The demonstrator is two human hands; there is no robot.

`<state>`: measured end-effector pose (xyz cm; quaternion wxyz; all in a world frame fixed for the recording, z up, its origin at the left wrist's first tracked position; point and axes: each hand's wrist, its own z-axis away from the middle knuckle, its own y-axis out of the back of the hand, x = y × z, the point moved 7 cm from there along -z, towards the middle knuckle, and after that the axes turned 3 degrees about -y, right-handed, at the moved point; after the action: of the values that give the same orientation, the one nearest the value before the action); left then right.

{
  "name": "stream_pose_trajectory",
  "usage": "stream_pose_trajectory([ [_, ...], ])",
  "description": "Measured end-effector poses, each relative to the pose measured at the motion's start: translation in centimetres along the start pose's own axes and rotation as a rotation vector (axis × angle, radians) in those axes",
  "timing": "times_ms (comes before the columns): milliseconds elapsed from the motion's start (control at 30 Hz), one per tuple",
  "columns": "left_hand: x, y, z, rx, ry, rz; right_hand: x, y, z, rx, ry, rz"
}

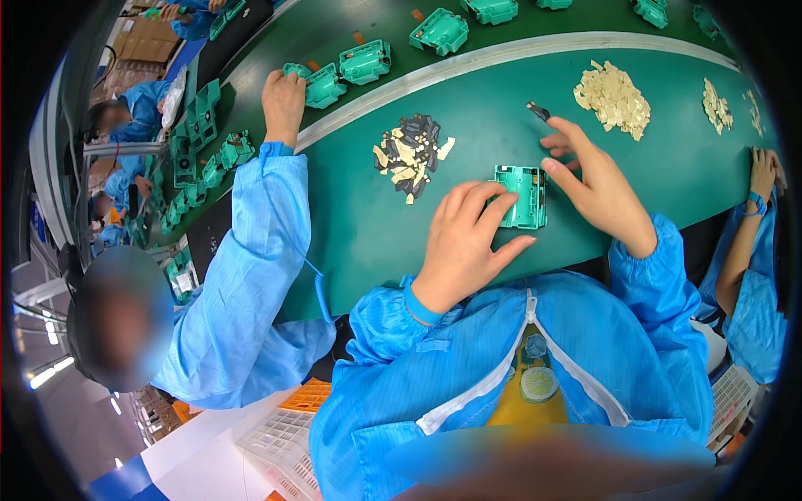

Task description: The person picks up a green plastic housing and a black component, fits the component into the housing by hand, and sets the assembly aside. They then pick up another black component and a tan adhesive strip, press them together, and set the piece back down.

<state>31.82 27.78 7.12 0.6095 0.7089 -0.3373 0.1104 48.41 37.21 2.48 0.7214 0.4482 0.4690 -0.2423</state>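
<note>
A small green plastic housing (pixel 525 199) lies open side up on the green table in front of me. My left hand (pixel 464 238) grips its left side, fingers bent over the edge and thumb near its lower corner. To the right of the housing my right hand (pixel 597 179) is raised, thumb and index finger apart. A small black strip (pixel 539 111) is at the index fingertip, apparently stuck to it; the thumb does not touch it. A mixed pile of black and cream pieces (pixel 413 154) lies left of the housing.
A heap of cream pieces (pixel 612 98) lies at the back right, with smaller heaps (pixel 717 107) beyond. Behind a pale rail (pixel 501 52), more green housings (pixel 365 62) stand in a row. A co-worker's hand (pixel 284 100) touches one at left; another co-worker's arm (pixel 748 217) is at right.
</note>
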Motion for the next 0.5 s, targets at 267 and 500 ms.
stream_pose_trajectory([
  [267,-1.0,-1.1,0.5,-0.009,-0.02,0.015,1.8,-1.3,3.7,0.039,-0.054,-0.406],
  [500,-0.3,-1.6,0.5,0.037,0.04,-0.031,2.2,-0.5,3.5,0.049,-0.024,-0.339],
])
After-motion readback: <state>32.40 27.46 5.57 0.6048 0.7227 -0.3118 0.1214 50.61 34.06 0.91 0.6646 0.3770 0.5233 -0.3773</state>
